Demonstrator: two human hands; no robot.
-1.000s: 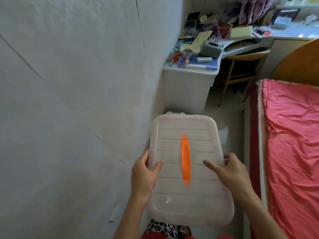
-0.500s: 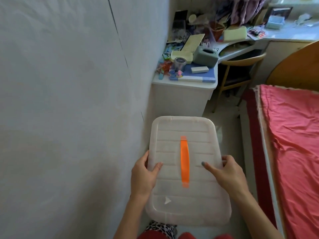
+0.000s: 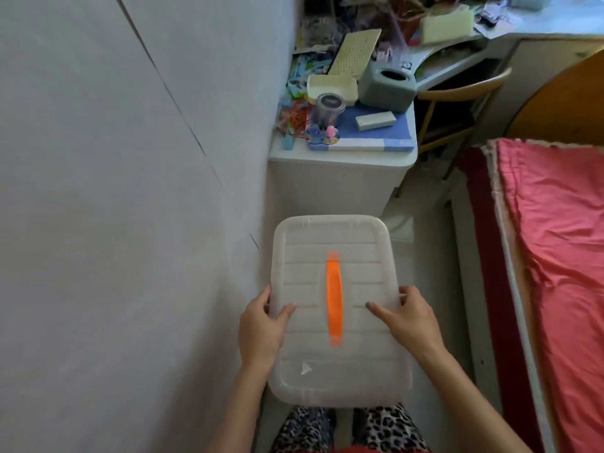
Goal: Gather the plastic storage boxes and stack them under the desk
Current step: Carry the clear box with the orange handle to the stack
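A person's left hand (image 3: 261, 328) and right hand (image 3: 410, 322) grip a lidded translucent storage box (image 3: 340, 308), contents indiscernible, near a cluttered desk (image 3: 340, 158).

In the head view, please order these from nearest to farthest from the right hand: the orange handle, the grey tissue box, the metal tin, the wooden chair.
From the right hand:
1. Orange handle, just left of it on the box lid.
2. Metal tin and grey tissue box, on the cabinet ahead; too close to call.
3. Wooden chair, farthest back, at the desk.
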